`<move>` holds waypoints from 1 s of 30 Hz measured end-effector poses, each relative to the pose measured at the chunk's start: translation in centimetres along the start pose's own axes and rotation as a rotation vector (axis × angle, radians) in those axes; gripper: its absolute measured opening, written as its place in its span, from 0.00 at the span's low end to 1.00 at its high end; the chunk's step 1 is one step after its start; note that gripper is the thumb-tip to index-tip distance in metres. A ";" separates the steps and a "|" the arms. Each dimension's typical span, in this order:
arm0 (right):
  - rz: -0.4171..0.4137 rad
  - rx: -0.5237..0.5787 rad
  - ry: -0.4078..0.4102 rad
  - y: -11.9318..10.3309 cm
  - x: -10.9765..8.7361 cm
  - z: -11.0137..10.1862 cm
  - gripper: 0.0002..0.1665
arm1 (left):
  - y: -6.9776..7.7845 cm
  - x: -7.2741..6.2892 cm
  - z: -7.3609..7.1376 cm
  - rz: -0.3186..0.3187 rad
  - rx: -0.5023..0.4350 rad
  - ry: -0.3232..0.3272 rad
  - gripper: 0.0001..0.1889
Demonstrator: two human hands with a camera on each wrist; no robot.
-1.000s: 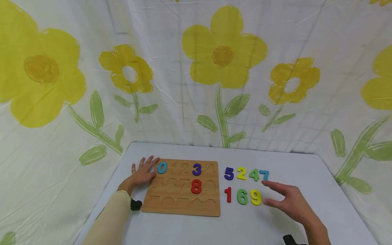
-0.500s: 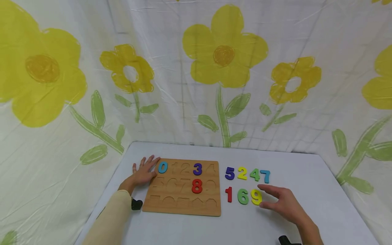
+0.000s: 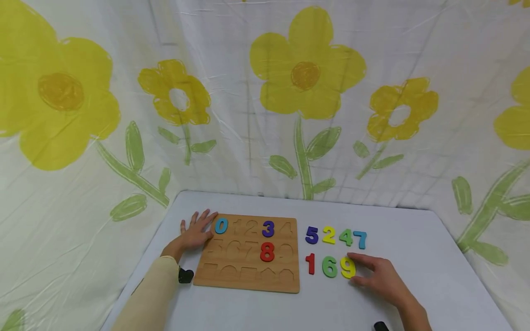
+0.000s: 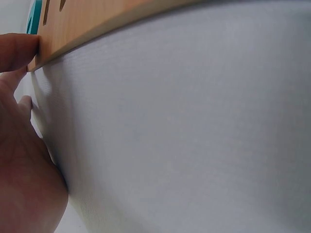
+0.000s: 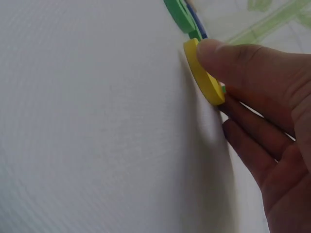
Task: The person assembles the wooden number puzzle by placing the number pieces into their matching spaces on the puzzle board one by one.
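Observation:
In the head view my left hand (image 3: 193, 235) lies at the upper left corner of a wooden number puzzle board (image 3: 232, 278), fingers spread. Its thumb (image 4: 19, 51) touches the board's edge in the left wrist view. My right hand (image 3: 383, 280) pinches a yellow number 9 (image 3: 346, 267) between thumb and index finger, right of the board. Seen from the right wrist, the thumb presses against the side of the yellow 9 (image 5: 201, 75); the other fingers extend behind it. A blue 0 (image 3: 221, 225), purple 3 (image 3: 268, 228) and red 8 (image 3: 267, 252) sit in the board's recesses.
Right of the board lie a purple 5 (image 3: 312, 235), yellow 2 (image 3: 329, 235), green 4 (image 3: 346, 237) and blue 7 (image 3: 360, 239) in a back row. A red 1 (image 3: 310, 264) and green 6 (image 3: 329, 267) lie in front. A flowered curtain (image 3: 232, 156) hangs behind the white table (image 3: 248, 312).
My right hand has moved left and down from beside the blue 7 to the yellow 9, and its thumb and index finger have closed around it. My left hand has stayed at the board's corner.

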State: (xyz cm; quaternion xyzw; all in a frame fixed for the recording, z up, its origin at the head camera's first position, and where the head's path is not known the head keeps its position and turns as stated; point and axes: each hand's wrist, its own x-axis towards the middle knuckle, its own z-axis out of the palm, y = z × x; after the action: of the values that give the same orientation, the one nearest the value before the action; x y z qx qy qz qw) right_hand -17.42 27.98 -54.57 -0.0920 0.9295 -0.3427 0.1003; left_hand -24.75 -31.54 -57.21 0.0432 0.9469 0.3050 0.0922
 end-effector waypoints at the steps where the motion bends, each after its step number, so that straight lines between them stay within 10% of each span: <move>1: -0.005 -0.008 0.003 0.0 0.0 0.1 0.41 | 0.0 0.0 0.0 0.002 0.003 0.002 0.40; 30: -0.016 -0.096 0.060 -0.5 -0.2 0.5 0.37 | 0.4 -0.5 -0.3 0.001 -0.020 0.006 0.40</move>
State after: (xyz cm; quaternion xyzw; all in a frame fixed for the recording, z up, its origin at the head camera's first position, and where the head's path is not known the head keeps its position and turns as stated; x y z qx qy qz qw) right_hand -17.05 27.38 -54.63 -0.0937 0.9467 -0.3011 0.0650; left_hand -24.35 -31.39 -56.67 0.0420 0.9441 0.3144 0.0896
